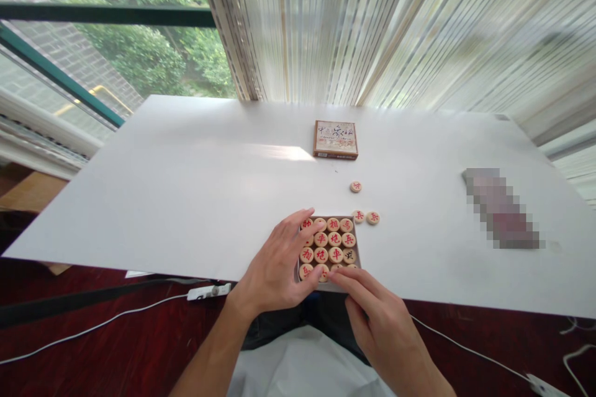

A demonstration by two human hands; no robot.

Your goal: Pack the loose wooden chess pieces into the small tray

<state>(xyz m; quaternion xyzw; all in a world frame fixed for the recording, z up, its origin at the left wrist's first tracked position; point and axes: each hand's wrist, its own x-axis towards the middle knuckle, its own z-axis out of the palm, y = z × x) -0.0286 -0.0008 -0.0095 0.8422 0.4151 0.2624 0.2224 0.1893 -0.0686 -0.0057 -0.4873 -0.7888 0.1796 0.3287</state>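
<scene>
A shallow open box (358, 260) sits at the table's front edge, filled with rows of round wooden Chinese chess pieces (334, 239). Most visible characters are red; one piece (349, 256) at the right side bears a dark one. My left hand (277, 263) spreads over the box's left side, its fingertips and thumb on pieces, covering part of the left columns. My right hand (384, 313) reaches over the front edge with index and middle fingers stretched out, touching the front row and partly hiding it. Behind the box lie loose red-marked pieces (373, 218) (356, 187).
Farther back on the white table (186, 198) lies a closed Chinese chess box (336, 139). A pixelated flat object (505, 211) rests at the right. A power strip (208, 292) and white cables are below the front edge. Curtains (316, 25) and a window border the far side.
</scene>
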